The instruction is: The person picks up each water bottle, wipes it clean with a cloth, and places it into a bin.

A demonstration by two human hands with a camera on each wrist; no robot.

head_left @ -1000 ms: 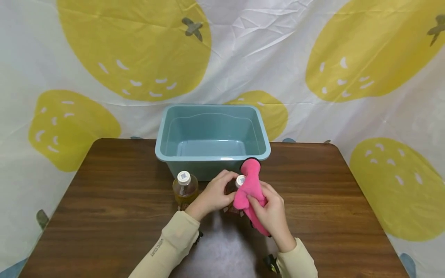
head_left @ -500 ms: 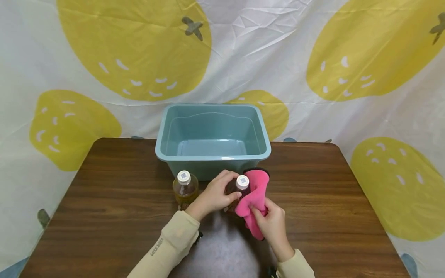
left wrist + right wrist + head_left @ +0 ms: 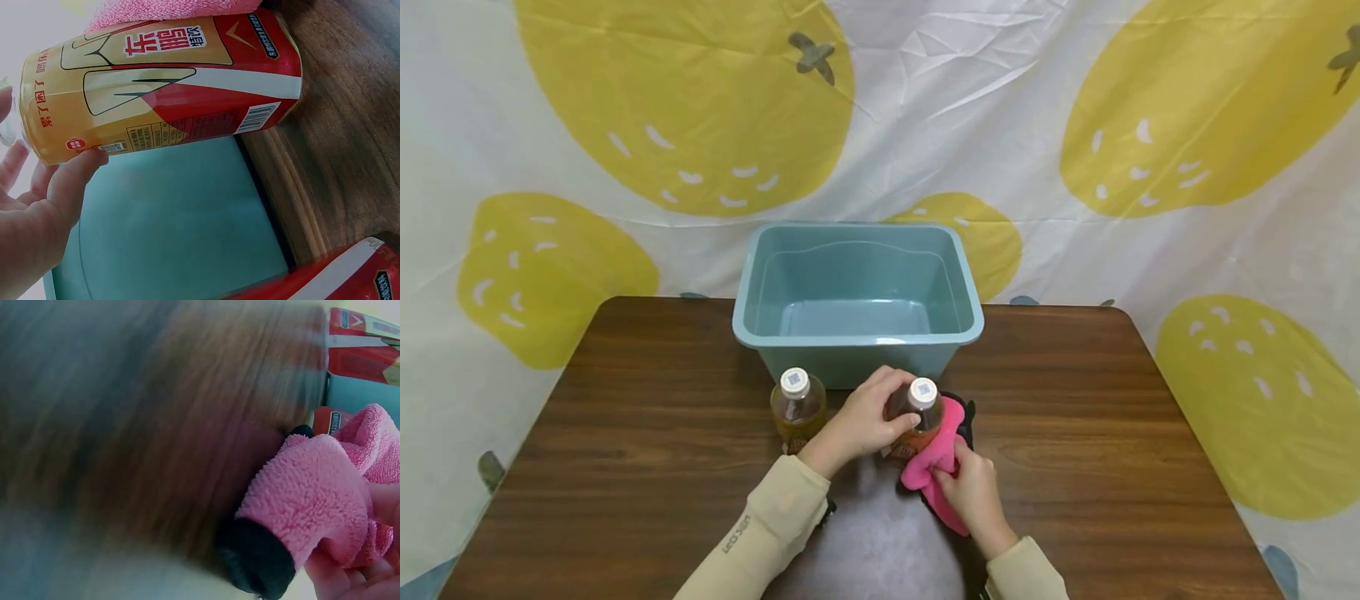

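A plastic bottle (image 3: 924, 423) with a white cap and a gold-and-red label stands upright on the table in front of the tub. My left hand (image 3: 867, 419) holds it around its upper part, the thumb (image 3: 75, 178) against the label in the left wrist view. In my right hand (image 3: 976, 497) is a bunched pink cloth (image 3: 938, 460) with black edging, pinched between thumb and fingers. The cloth lies against the bottle's right side and covers part of it. In the right wrist view the fluffy cloth (image 3: 306, 487) hides some of the fingers.
Another white-capped bottle (image 3: 799, 410) stands to the left, beside my left wrist. Behind both bottles is a blue-green plastic tub (image 3: 857, 342) at the back of the brown wooden table (image 3: 1075, 417). A lemon-patterned curtain (image 3: 955, 100) hangs behind.
My right hand has moved the pink cloth down along the bottle's right side and slightly toward me, baring the cap and part of the label. The left hand stays at the bottle.
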